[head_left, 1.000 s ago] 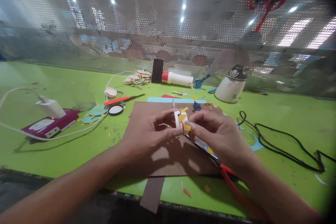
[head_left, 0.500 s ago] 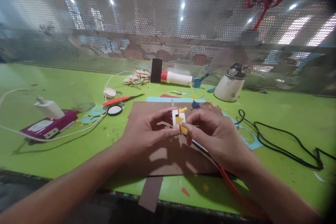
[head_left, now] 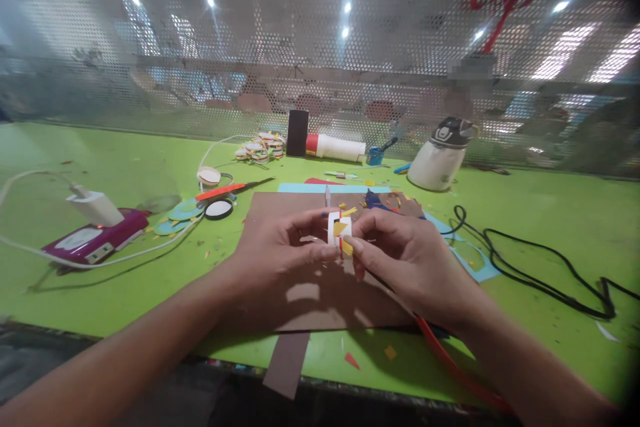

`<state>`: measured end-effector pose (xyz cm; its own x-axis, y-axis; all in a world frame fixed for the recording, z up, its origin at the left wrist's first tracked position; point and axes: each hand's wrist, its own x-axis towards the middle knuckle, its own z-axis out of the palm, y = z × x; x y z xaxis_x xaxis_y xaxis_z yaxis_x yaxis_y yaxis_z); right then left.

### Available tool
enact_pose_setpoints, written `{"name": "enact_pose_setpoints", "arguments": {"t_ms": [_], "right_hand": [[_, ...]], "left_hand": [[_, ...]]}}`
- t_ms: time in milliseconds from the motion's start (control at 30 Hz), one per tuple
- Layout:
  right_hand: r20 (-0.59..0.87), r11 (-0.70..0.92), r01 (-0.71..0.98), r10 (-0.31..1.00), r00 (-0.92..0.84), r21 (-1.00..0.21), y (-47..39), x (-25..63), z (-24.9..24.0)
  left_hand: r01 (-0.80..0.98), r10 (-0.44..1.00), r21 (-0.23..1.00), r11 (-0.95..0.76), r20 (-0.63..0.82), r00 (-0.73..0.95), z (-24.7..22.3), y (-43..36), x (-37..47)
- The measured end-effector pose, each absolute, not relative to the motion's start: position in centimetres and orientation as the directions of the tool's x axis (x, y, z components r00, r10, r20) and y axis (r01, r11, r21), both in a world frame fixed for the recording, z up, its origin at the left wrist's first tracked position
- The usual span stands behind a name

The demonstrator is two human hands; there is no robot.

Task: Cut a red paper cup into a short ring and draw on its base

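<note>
Between my two hands is a small white ring with red edges and yellow paper pieces on it. My left hand pinches its left side, thumb below and forefinger above. My right hand has its thumb and fingertips at the yellow pieces on the right side. The ring is raised over a brown board. A red handle or cord runs out beneath my right wrist, its far end hidden.
On the green table are a purple power strip with a white charger at the left, an orange craft knife, a phone, a white container and a black cable. Ring-like pieces lie at the back.
The ring has turned slightly between my fingers, and the yellow pieces have shifted a little. Both hands remain in nearly the same place.
</note>
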<state>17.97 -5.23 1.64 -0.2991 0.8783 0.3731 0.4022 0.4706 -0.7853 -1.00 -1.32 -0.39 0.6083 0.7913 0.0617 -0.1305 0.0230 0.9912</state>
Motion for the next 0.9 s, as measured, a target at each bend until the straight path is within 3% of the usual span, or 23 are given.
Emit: {"name": "enact_pose_setpoints", "arguments": {"t_ms": [333, 900], "right_hand": [[0.466, 0.572, 0.476, 0.820, -0.332, -0.668, -5.86, 17.85, 2.09], [0.464, 0.579, 0.486, 0.815, -0.346, -0.655, -6.11, 17.82, 2.43]], "left_hand": [[-0.210, 0.783, 0.975, 0.067, 0.079, 0.617, -0.34, -1.35, -0.89], [-0.178, 0.785, 0.983, 0.053, 0.069, 0.616, 0.13, -1.60, -0.90]]}}
